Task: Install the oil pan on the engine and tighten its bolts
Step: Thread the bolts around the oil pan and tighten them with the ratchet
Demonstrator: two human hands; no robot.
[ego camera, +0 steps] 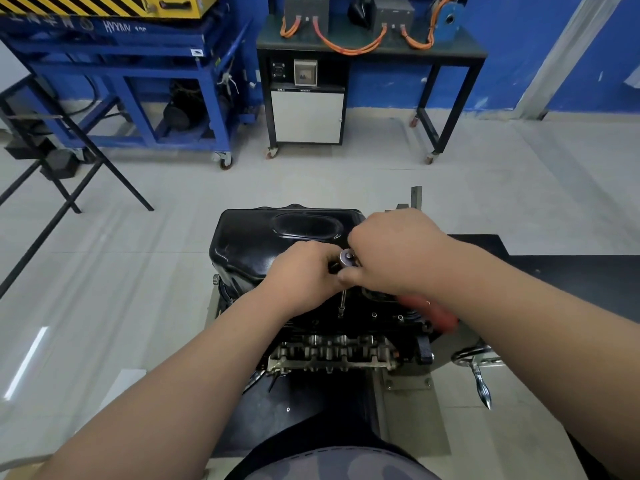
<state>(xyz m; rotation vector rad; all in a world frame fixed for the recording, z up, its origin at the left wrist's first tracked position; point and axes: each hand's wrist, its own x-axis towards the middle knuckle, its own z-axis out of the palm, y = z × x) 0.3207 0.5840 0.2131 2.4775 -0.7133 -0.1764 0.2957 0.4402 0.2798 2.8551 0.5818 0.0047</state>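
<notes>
Now | left hand (304,271), right hand (391,254) grip ratchet (347,257) by oil pan (270,244) | lettering (124,27) blurred

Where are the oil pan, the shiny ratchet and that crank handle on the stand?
oil pan (256,240): head view, on its glossy black top.
ratchet (347,256): head view, on its round silver head.
crank handle (482,384): head view, on the metal grip hanging at lower right.

A blue wheeled frame (138,84) stood beside a black desk (460,48) carrying grey boxes (306,12) joined by orange cables (349,49), above pale floor tiles (311,174).
</notes>
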